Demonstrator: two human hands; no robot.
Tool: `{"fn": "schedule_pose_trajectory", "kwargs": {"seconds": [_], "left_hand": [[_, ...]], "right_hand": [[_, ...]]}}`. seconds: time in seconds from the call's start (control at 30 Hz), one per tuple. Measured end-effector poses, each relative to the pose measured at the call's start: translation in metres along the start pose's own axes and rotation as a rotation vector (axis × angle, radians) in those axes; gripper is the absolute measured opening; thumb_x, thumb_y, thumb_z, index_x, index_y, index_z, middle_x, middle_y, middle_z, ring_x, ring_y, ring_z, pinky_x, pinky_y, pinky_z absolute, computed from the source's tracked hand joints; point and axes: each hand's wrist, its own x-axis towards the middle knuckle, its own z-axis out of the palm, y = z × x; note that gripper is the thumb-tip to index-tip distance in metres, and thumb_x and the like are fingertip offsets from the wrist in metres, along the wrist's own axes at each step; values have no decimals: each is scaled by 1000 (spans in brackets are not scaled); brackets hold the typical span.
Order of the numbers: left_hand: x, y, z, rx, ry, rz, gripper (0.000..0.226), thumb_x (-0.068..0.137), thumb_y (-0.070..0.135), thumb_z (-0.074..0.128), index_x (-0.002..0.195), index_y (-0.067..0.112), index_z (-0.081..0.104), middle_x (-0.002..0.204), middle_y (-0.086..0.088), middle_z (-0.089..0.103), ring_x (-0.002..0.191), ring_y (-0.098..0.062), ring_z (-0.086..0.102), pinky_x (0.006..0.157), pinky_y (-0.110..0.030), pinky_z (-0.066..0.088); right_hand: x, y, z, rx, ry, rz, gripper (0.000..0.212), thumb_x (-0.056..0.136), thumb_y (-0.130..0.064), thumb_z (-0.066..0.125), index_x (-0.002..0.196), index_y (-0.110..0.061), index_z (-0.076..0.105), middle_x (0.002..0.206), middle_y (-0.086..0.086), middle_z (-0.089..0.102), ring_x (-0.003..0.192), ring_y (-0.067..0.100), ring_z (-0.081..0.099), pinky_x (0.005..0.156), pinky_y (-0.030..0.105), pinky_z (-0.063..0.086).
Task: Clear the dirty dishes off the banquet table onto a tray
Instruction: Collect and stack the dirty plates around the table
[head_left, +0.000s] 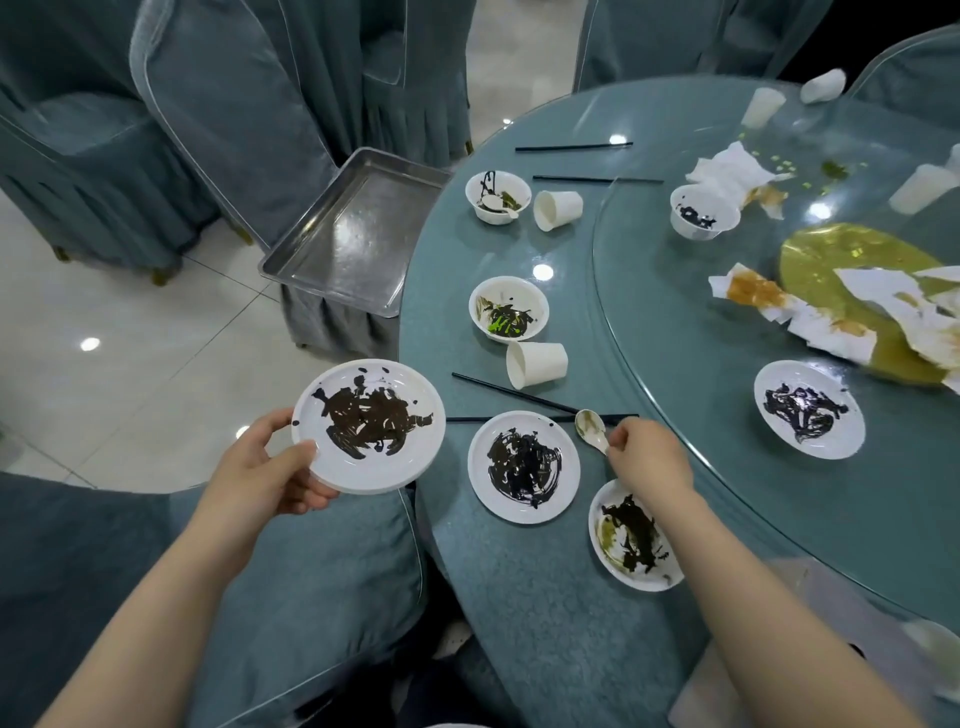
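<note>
A person's left hand (260, 467) grips the rim of a white plate (369, 426) smeared with dark sauce, holding it off the edge of the round blue counter (519, 597). The right hand (649, 457) pinches the handle of a white spoon (592, 428) lying on the counter beside another dirty plate (523, 466). An empty metal tray (348, 234) sits just beyond the counter's far-left edge.

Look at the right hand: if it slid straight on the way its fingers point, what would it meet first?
The right hand already pinches the white spoon; beyond that, probably the black chopsticks, though depth is hard to judge.
</note>
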Motion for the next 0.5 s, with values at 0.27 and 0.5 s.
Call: {"fn": "schedule_pose_trajectory", "kwargs": {"seconds": [0.27,0.5], "left_hand": [[-1,4,3,2,-11,15,28,93,9,50,107,33,53,62,-20,68,46,-21,62,41,-21,47],[4,19,23,5,-65,63,28,93,9,49,107,33,55,60,-18,67,45,-21,60,41,-21,46]], "right_hand": [[-5,-40,11,-4,-170,-106,20,79,-32,65,84,-17,55,78,0,60,77,20,57,53,28,40],[-1,-23,-12,434,-85,-58,9,82,-21,62,88,-16,58,80,1,65,76,21,61,64,30,45]]}}
